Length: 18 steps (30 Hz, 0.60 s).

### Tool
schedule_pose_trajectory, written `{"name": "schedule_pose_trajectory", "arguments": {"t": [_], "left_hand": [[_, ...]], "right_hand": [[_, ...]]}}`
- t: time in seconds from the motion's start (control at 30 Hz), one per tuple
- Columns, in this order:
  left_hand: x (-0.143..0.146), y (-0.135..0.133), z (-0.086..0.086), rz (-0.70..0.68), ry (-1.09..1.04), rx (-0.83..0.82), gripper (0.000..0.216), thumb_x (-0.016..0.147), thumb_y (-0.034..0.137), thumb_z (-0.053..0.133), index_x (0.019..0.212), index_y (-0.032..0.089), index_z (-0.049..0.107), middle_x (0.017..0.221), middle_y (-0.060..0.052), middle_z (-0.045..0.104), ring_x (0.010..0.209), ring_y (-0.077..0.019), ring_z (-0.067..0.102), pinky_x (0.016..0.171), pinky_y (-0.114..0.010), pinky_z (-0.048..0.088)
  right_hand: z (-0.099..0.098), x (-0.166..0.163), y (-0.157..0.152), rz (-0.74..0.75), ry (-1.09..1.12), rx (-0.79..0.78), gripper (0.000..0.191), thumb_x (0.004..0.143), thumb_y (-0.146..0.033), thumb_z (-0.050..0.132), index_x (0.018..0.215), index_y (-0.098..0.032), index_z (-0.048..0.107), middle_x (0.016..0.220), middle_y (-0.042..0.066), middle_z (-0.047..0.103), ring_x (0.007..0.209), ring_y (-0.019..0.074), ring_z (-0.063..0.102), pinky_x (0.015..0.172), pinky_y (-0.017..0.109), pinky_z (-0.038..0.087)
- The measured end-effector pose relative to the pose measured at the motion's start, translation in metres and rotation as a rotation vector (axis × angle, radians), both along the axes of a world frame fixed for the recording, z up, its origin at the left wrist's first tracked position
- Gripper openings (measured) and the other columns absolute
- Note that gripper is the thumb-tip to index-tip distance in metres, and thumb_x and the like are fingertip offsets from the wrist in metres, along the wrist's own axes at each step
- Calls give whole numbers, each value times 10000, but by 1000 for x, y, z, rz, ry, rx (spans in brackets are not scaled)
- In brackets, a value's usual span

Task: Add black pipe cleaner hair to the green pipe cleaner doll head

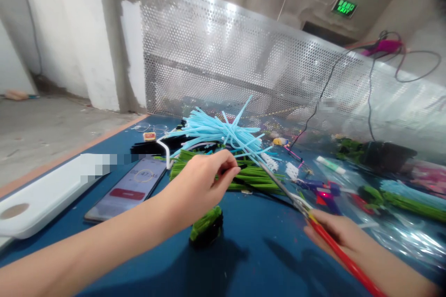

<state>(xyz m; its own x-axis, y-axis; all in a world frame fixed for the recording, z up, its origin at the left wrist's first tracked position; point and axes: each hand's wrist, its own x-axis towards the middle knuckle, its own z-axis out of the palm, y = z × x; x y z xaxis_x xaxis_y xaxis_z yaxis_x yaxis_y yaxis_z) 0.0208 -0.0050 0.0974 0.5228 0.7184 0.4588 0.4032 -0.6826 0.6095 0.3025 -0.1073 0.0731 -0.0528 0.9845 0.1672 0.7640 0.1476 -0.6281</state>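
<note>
Blue table (251, 222), hand (198, 185) seemingly pinching pipe-cleaners (256, 177)

Pale-blue pipe cleaners (216, 130) are fanning out above green pipe cleaners (254, 176) on a deep-blue tabletop (265, 241). A silver perforated panel (223, 51) is showing rows of round holes, and a red rod (344, 255) is shining at lower right.

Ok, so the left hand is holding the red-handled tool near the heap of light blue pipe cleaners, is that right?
Not quite: the head view shows the right hand holding the red-handled tool, not the left hand. The rest stands: the tool is near the heap of light blue pipe cleaners.
</note>
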Motion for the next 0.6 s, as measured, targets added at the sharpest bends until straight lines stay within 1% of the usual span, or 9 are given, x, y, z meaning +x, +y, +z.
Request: {"name": "schedule_pose_trajectory", "arguments": {"t": [0.03, 0.13, 0.27, 0.37, 0.4, 0.43, 0.53, 0.57, 0.6], "left_hand": [[-1, 3, 0, -13, -30, -49, 172, 926, 252, 447, 787, 195, 530, 590, 53, 494, 496, -98, 414, 469, -209, 321], [-2, 12, 1, -57, -155, -284, 141, 886, 269, 522, 788, 186, 581, 604, 44, 543, 559, -110, 535, 521, -207, 419], [-3, 19, 0, -130, -243, -519, 98, 853, 154, 526, 904, 156, 610, 832, -19, 691, 802, -137, 687, 765, -255, 544], [-1, 17, -1, -166, -234, -628, 78, 856, 160, 528, 894, 142, 594, 827, -40, 719, 797, -144, 713, 783, -281, 570], [-1, 15, -2, -176, -228, -659, 58, 852, 178, 546, 868, 142, 589, 791, -36, 722, 767, -145, 716, 765, -283, 577], [0, 13, -2, -183, -222, -682, 57, 846, 196, 565, 841, 143, 584, 762, -32, 723, 744, -146, 717, 746, -282, 581], [3, 5, -2, -194, -205, -717, 94, 837, 230, 592, 794, 148, 576, 751, -30, 732, 726, -139, 709, 684, -248, 572], [3, 3, -1, -192, -201, -715, 98, 836, 235, 595, 790, 150, 575, 750, -29, 733, 719, -132, 702, 658, -231, 559], [3, 1, 0, -189, -195, -708, 102, 833, 239, 599, 785, 152, 576, 739, -24, 731, 699, -125, 691, 628, -215, 542]], "right_hand": [[0, 10, -4, 0, -66, -9, 95, 773, -334, 655, 758, -249, 696, 691, 22, 734, 558, 201, 667, 483, 245, 514], [-16, 42, -14, 40, -424, 65, 247, 714, -238, 657, 952, -275, 712, 953, 64, 760, 821, 266, 725, 680, 297, 591], [-35, 59, -17, 134, -612, 188, 280, 746, -220, 623, 1007, -272, 708, 999, 80, 747, 867, 251, 720, 725, 291, 603], [-21, 35, -11, 202, -711, 276, 256, 780, -225, 584, 1002, -245, 710, 1028, 89, 734, 880, 246, 718, 732, 308, 611], [-13, 21, -7, 188, -729, 332, 269, 809, -244, 570, 1048, -234, 693, 1085, 99, 714, 924, 256, 707, 766, 339, 606], [-5, 4, -1, 158, -722, 358, 342, 844, -275, 558, 1177, -236, 626, 1174, 101, 675, 1013, 259, 675, 836, 370, 585], [12, -48, 21, 197, -591, 477, 588, 874, -335, 572, 1409, -197, 370, 1340, 129, 549, 1190, 239, 563, 949, 372, 524], [14, -61, 29, 243, -537, 554, 594, 878, -299, 574, 1417, -177, 356, 1339, 140, 544, 1216, 238, 536, 970, 376, 508], [15, -71, 36, 278, -475, 602, 530, 881, -258, 572, 1380, -178, 414, 1279, 130, 590, 1173, 230, 564, 967, 381, 506]]}}
